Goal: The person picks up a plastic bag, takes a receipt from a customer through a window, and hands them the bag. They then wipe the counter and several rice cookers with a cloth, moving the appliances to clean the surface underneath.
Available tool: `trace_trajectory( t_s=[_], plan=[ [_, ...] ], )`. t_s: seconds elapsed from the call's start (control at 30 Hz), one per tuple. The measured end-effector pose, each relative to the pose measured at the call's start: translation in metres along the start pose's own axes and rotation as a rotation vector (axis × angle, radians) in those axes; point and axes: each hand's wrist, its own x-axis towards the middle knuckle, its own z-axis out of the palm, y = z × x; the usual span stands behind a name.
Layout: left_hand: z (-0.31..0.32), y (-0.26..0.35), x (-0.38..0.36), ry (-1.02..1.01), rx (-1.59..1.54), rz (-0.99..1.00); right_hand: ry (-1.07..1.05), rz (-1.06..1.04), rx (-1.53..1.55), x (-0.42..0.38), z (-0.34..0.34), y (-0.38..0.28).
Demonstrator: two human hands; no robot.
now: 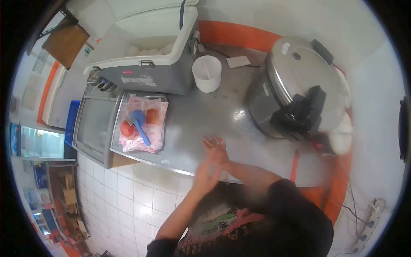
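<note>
My two hands meet above the front edge of the metal counter (188,124). My right hand (215,150) reaches over the counter top with its fingers stretched out, and I see nothing held in it. Close against its wrist and palm is my left hand (207,176), smeared by motion. The left fingers are too blurred to make out. To the left lies a metal tray (163,128) lined with printed paper (141,144). On that paper are a blue scoop (139,122), a round red item (127,128) and a brownish-orange block (152,116).
An open grey cooler (167,79) holding pale round items stands at the back left. Beside it is a white cup-shaped container (206,75). A large lidded metal pot (274,94) occupies the right side. White floor tiles (141,188) show below the counter.
</note>
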Motion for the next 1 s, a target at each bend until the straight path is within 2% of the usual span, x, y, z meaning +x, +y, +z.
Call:
trace_trajectory(
  t_s=[0.07,0.1,0.13,0.2,0.23,0.3,0.4,0.5,0.6,0.7,0.8,0.9,1.0],
  plan=[
    [-0.031,-0.055,-0.061,0.094,0.000,-0.288,-0.099,-0.022,-0.076,0.037,0.005,0.008],
    [-0.047,-0.071,-0.085,0.148,0.020,-0.318,-0.153,-0.033,-0.103,0.056,0.011,0.013],
    [-0.063,-0.089,-0.111,0.142,0.141,-0.413,-0.071,0.016,0.029,0.077,0.012,0.016],
    [-0.087,-0.105,-0.150,0.214,0.120,-0.535,0.096,0.114,0.296,0.120,0.012,0.016],
    [-0.096,-0.109,-0.166,0.257,0.101,-0.605,0.116,0.147,0.321,0.143,0.020,0.023],
    [-0.107,-0.123,-0.197,0.309,0.118,-0.675,0.157,0.221,0.369,0.175,0.038,0.043],
    [-0.108,-0.134,-0.234,0.366,0.083,-0.783,0.253,0.185,-0.192,0.180,0.011,0.044],
    [-0.098,-0.134,-0.267,0.356,0.079,-0.874,0.228,0.473,-0.297,0.159,-0.015,0.048],
    [-0.087,-0.133,-0.293,0.231,0.077,-0.967,0.170,0.771,-0.413,0.168,-0.017,0.074],
    [-0.080,-0.150,-0.322,0.128,0.074,-0.922,0.398,0.770,-0.404,0.192,-0.015,0.104],
    [-0.085,-0.158,-0.338,0.071,0.164,-0.986,0.511,0.929,-0.267,0.235,-0.012,0.145],
    [-0.099,-0.150,-0.356,0.151,-0.055,-1.133,0.570,0.782,-0.321,0.253,-0.024,0.183],
    [-0.106,-0.154,-0.376,0.090,0.121,-1.101,0.623,1.049,-0.121,0.246,-0.038,0.163]
  ],
)
